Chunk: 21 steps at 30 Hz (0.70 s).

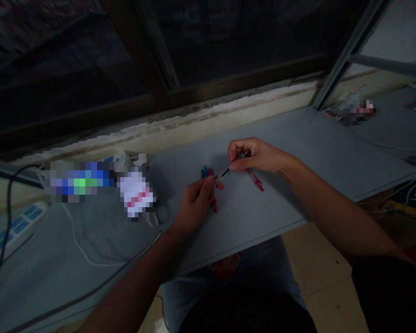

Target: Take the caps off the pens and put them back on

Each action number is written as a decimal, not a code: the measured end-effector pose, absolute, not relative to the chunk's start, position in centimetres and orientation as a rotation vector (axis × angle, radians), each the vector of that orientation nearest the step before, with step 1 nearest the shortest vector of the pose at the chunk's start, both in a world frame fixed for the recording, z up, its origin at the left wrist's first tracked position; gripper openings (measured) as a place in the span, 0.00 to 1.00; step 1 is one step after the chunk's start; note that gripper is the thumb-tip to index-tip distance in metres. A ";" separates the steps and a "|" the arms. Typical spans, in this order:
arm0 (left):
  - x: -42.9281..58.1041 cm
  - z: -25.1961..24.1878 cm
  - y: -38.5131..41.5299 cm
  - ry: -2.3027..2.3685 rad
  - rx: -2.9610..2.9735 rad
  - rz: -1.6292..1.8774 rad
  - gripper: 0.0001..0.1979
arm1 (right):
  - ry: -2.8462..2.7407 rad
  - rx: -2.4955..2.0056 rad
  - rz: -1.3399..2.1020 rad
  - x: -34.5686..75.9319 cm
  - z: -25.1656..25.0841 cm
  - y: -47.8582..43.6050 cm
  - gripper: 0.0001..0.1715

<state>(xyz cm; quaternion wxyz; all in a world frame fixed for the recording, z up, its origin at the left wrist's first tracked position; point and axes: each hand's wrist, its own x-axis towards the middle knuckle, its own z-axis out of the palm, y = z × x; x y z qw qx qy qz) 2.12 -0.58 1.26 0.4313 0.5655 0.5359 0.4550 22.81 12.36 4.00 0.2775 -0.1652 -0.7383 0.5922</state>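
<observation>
Grey desk [291, 138], smooth-topped, running across the middle of the frame and on into the lower left. Light dim.

Centre: a slender pen [226, 172], part dark and part clear, slanting from lower left to upper right above the desk, between the two hands. Left hand [196, 200], just left of it, pinches the lower end between thumb and fingers. Right hand [252, 156], up and to the right, grasps the upper end, fingers curled round, a dark tip showing past the thumb. Both grips closed on the same pen; whether cap or barrel sits in each hand, cannot tell.

Just behind the left fingertips, a small cluster of pens [205, 170], blue, dark and red ends showing; a red tip emerges below the hand. Exact count hidden. Right of centre, below the right hand, a red pen [255, 181] lies aslant on the desk, its upper end close under the fingers.

Left of centre: a white box [137, 192] with a red band, blurred out; beside it a blue-and-green item [86, 181], equally blurred. Far left, a power strip [19, 230]; a white cable [76, 238] curves across the desk. Upper frame: dark window [246, 41].
</observation>
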 end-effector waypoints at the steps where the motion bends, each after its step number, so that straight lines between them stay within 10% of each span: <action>1: 2.1 1.2 -0.5 1.340 1.399 1.140 0.28 | -1.979 -0.471 1.576 22.9 4.0 12.4 0.14; 13: 2.2 1.1 -0.3 1.352 1.373 1.210 0.30 | -1.933 -0.749 1.484 22.7 4.0 12.6 0.29; 21: 2.0 1.0 -0.1 1.391 1.390 1.222 0.30 | -1.896 -0.616 1.477 23.0 3.9 13.0 0.17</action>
